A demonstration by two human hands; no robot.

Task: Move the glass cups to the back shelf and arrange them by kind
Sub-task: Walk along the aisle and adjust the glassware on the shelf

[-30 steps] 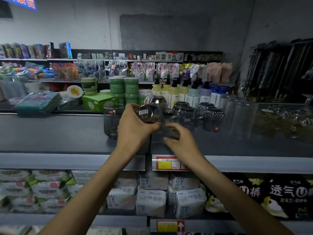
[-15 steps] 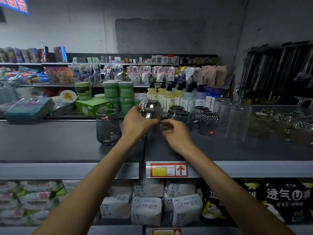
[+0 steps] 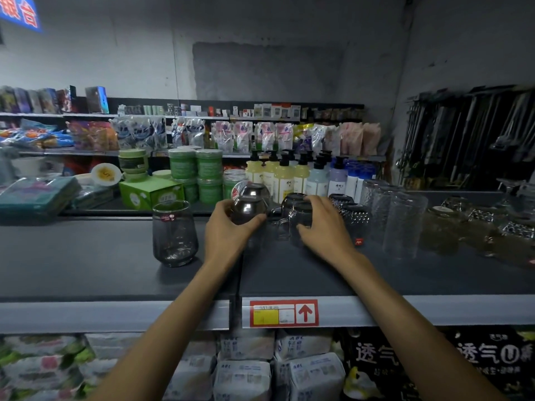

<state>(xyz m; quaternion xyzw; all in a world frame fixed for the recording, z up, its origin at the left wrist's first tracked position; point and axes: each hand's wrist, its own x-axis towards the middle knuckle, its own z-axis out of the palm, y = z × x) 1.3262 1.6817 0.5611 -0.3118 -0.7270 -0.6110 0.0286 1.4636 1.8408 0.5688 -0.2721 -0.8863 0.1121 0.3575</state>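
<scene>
Head view: left hand curled round upside-down dark glass, frame centre. Right hand gripped handled cup just beside. Lone tumbler stood upright, centre-left, apart, nearer left hand.

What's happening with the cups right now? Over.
Left hand grips upside-down smoky cup. Right hand holds handled mug. Upright cup stands apart, left.

Head camera looks forward-down (closely) onto shelf.
</scene>
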